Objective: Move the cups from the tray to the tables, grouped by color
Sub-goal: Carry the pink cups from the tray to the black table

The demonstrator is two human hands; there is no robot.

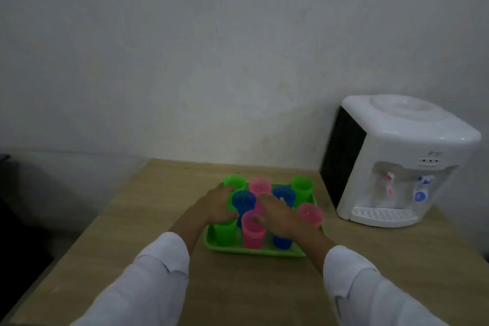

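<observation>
A green tray [254,251] on the wooden table holds several upright green, pink and blue plastic cups. My left hand [215,206] reaches over the tray's left side, its fingers and thumb curled round a green cup [230,202] that it mostly hides. Another green cup [225,233] stands just in front of it, and a blue cup [243,202] stands just to its right. My right hand [279,216] lies over the tray's middle. Its thumb and fingers wrap a pink cup [260,206], of which only a sliver shows. A second pink cup [253,231] stands in front of that.
A white water dispenser [397,161] stands on the table to the right of the tray, against the wall. The wooden table [238,294] stretches toward me, with its left edge dropping to a dark floor. The wall is close behind the tray.
</observation>
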